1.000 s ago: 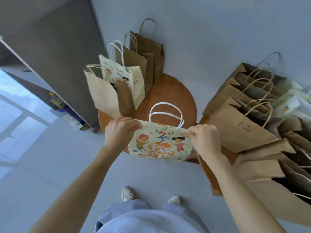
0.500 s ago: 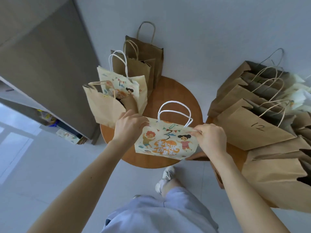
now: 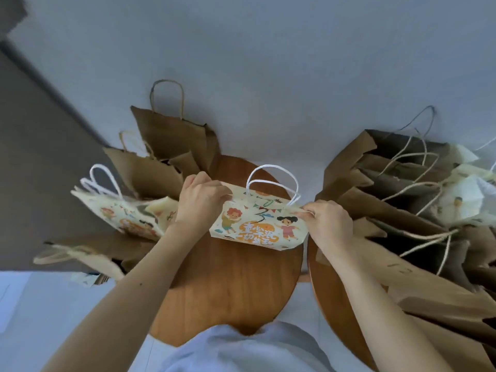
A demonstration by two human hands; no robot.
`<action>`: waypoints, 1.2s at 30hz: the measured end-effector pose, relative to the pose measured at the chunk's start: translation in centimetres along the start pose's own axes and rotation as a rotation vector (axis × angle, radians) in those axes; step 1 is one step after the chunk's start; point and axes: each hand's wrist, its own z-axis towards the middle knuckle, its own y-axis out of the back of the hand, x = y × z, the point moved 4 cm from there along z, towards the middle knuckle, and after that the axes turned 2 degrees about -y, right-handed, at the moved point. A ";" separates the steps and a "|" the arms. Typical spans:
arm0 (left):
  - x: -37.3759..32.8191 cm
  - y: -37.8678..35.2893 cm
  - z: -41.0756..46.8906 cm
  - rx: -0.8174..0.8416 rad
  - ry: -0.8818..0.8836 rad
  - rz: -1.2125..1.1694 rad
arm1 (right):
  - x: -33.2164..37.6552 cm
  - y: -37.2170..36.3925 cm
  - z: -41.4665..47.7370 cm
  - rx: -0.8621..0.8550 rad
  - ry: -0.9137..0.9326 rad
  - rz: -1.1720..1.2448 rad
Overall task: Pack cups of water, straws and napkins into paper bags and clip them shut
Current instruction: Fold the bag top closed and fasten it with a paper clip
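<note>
Pale blue cloth of my top [image 3: 241, 350] fills the bottom centre of the frame, and both my bare forearms reach up from it over a round wooden table [image 3: 230, 291]. Just beside it on the right is the edge of a second wooden table [image 3: 323, 285]. Over the middle of the round table I hold a cream printed bag [image 3: 257, 226], flattened, its face with cartoon children and orange lettering turned toward me; whether its base touches the wood I cannot tell. My left hand [image 3: 200, 204] has its fingers curled, pinching the bag's upper left corner, and my right hand [image 3: 328, 224] pinches the upper right corner the same way. Between them, white cord handles [image 3: 271, 175] loop up from the rim. Left of my left wrist a second printed bag [image 3: 126, 213] leans. Behind it, toward the upper left, brown paper bags [image 3: 171, 132] stand with twisted handles. On the right a heap of brown bags [image 3: 389, 210] leans across the second table. Beyond everything is a grey wall [image 3: 268, 63].
</note>
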 end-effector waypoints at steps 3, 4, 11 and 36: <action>1.5 -1.3 4.0 -0.010 0.022 0.027 | -0.1 -0.2 4.7 -0.001 -0.013 0.015; 2.0 -1.8 5.2 -0.015 0.015 0.038 | -0.1 -0.4 6.1 0.000 -0.017 0.013; 6.4 -5.9 12.5 -0.067 -0.008 0.088 | 0.4 -2.9 15.8 0.021 -0.074 0.041; 8.1 -3.9 13.5 0.136 0.233 0.084 | 3.9 -2.2 17.4 0.125 -0.004 0.238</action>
